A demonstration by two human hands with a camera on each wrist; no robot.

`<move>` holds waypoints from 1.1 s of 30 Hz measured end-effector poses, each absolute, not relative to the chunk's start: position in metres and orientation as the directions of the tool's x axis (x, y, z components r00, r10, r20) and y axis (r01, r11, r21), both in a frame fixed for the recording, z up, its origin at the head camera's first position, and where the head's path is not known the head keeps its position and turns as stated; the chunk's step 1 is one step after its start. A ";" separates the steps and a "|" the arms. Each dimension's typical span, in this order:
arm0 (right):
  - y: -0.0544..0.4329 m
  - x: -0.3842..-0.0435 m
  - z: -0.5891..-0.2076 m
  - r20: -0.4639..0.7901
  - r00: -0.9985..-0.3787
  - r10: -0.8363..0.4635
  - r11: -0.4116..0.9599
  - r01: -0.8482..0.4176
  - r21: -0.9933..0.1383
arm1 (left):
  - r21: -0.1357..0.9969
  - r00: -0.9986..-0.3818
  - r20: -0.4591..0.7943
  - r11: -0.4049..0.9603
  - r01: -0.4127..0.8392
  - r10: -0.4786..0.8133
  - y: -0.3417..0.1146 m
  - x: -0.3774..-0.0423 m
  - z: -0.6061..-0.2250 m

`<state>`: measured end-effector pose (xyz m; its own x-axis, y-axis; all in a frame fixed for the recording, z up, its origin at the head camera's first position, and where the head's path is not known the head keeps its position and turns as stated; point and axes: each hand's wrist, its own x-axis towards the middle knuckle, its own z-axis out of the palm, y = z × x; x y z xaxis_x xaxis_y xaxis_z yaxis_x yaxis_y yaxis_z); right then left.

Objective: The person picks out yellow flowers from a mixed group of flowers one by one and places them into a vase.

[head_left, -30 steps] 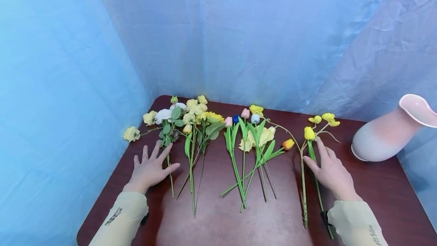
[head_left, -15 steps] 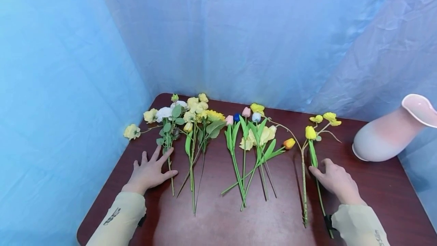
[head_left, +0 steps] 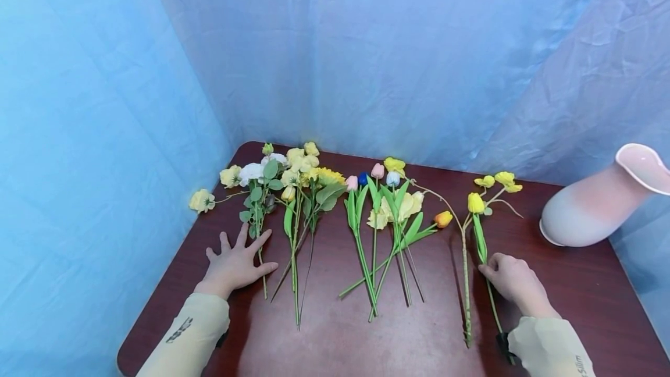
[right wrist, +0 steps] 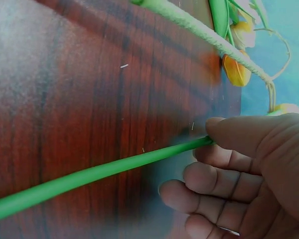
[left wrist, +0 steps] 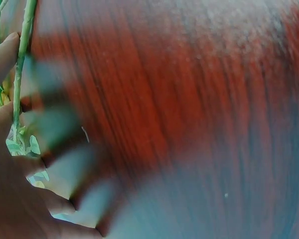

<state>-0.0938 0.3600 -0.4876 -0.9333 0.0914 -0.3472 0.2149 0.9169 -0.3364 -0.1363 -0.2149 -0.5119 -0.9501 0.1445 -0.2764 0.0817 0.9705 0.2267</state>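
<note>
My right hand (head_left: 515, 284) pinches the green stem of a yellow tulip (head_left: 476, 203) between thumb and index finger. In the right wrist view the stem (right wrist: 99, 173) runs from the fingertips to the lower left, and the other fingers are loosely curled beneath. The tulip lies beside a branching stem with small yellow blooms (head_left: 505, 178). On the left, my left hand (head_left: 235, 263) is spread with straight fingers over the dark red table, next to the white flowers (head_left: 252, 174). A green stem (left wrist: 21, 74) passes by its thumb in the left wrist view.
Pale yellow flowers (head_left: 296, 162) and a yellow sunflower-like bloom (head_left: 330, 177) lie left of the middle. Pink, blue and white tulips, with an orange tulip (head_left: 443, 219), lie in the centre. A pink and white vase (head_left: 581, 211) stands at the right. Blue cloth (head_left: 366, 63) hangs behind the table (head_left: 335, 348).
My right hand has moved down from near the tulip's bloom to its stem, and thumb and index finger have come together on it. The left hand has barely shifted.
</note>
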 end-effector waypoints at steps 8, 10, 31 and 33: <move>0.358 -0.094 -0.484 -0.290 -0.953 0.084 0.923 0.184 -0.339 | 0.232 -0.950 -0.277 0.970 0.077 0.142 -0.216 -0.137 -0.514; 0.357 -0.093 -0.481 -0.262 -0.961 0.084 0.925 0.173 -0.338 | 0.235 -0.951 -0.273 0.969 0.080 0.144 -0.216 -0.137 -0.515; 0.356 -0.105 -0.405 0.021 -0.998 -0.064 0.991 -0.066 -0.119 | 0.252 -0.950 -0.270 0.964 0.084 0.153 -0.216 -0.135 -0.514; 0.361 -0.104 -0.397 -0.002 -0.997 -0.073 0.992 -0.072 -0.102 | 0.258 -0.951 -0.268 0.963 0.083 0.154 -0.215 -0.135 -0.514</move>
